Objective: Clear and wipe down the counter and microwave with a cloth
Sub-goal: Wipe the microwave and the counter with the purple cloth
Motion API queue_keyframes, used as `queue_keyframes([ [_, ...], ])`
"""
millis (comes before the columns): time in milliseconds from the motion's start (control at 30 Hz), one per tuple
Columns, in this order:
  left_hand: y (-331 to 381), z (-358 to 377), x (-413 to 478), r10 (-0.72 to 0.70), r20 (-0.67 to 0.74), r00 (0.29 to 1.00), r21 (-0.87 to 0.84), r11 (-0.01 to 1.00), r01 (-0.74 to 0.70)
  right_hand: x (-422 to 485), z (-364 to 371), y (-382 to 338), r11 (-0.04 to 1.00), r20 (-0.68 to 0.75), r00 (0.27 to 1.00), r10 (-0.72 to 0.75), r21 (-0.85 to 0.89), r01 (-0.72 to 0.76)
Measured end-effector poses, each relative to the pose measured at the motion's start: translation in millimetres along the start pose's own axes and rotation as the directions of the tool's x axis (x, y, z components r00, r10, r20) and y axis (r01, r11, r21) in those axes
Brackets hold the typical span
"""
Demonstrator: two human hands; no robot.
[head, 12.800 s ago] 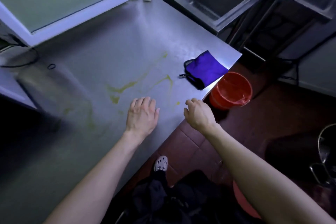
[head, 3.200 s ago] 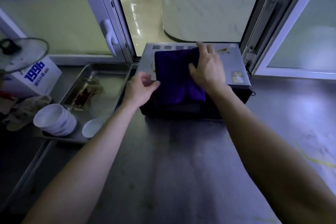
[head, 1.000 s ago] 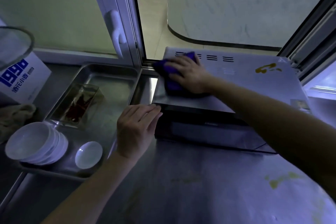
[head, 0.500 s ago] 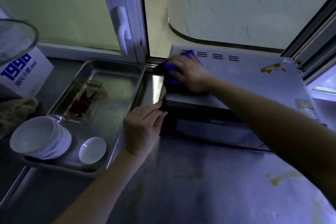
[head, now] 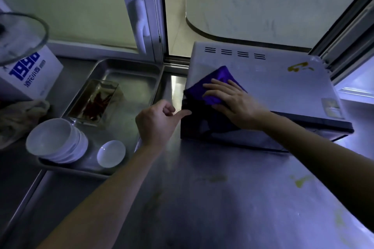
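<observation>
Yellow smears mark the counter toward its right edge. The left hand, loosely curled and empty, touches a fingertip to the microwave at its front left corner. The right hand presses flat-fingered on the purple cloth draped over that corner (soft, limp, probably best bunched under the palm). A yellow stain sits near the top's far right corner.

Counter: brushed metal, dull sheen. Tray: polished metal. Cloth: soft purple fabric. Microwave top: smooth, matt. Bowls: glossy white.
</observation>
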State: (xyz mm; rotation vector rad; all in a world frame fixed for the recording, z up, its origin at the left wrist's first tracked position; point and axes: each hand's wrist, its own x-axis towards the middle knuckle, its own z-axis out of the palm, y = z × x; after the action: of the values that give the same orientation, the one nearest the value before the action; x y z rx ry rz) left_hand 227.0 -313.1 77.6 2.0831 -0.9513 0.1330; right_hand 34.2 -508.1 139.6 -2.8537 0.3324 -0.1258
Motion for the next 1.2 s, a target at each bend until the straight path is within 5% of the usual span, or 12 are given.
queue_keyframes([
  [133,3.5,-7.5,9.2,0.016,0.059,0.998,0.018,1.000,-0.017,1.4,4.7,-4.5,0.988,-0.109,0.984,0.141,-0.045,-0.147],
  [333,7.0,-20.2,5.5,0.047,0.097,0.994,0.085,0.995,-0.055,62.1,27.5,-57.3,0.992,-0.076,0.996,0.036,-0.116,-0.045],
  [500,22.3,-5.7,-1.5,0.354,0.061,0.933,0.090,0.929,-0.359,-26.5,14.2,-1.7,0.993,-0.147,0.984,0.102,-0.049,-0.110],
  [633,65.0,25.4,8.9,0.474,0.223,0.852,0.202,0.833,-0.516,-72.1,-9.5,39.9,0.988,-0.096,0.985,0.144,-0.042,-0.148],
  [767,80.2,51.2,19.8,0.423,0.304,0.853,0.351,0.783,-0.513,-20.8,-22.2,79.8,0.969,-0.030,0.969,0.245,-0.032,-0.246],
  [967,78.6,64.0,19.5,0.437,0.186,0.880,0.427,0.771,-0.473,119.7,-42.8,145.3,0.860,-0.104,0.863,0.495,-0.079,-0.503],
  [1067,77.5,65.9,18.2,0.467,0.124,0.876,0.430,0.770,-0.471,106.1,-30.4,119.6,0.901,-0.096,0.904,0.417,-0.087,-0.425],
  [1200,77.1,62.4,13.5,0.500,0.076,0.863,0.417,0.770,-0.483,-2.6,-12.0,65.2,0.994,-0.097,0.991,0.097,-0.041,-0.101],
])
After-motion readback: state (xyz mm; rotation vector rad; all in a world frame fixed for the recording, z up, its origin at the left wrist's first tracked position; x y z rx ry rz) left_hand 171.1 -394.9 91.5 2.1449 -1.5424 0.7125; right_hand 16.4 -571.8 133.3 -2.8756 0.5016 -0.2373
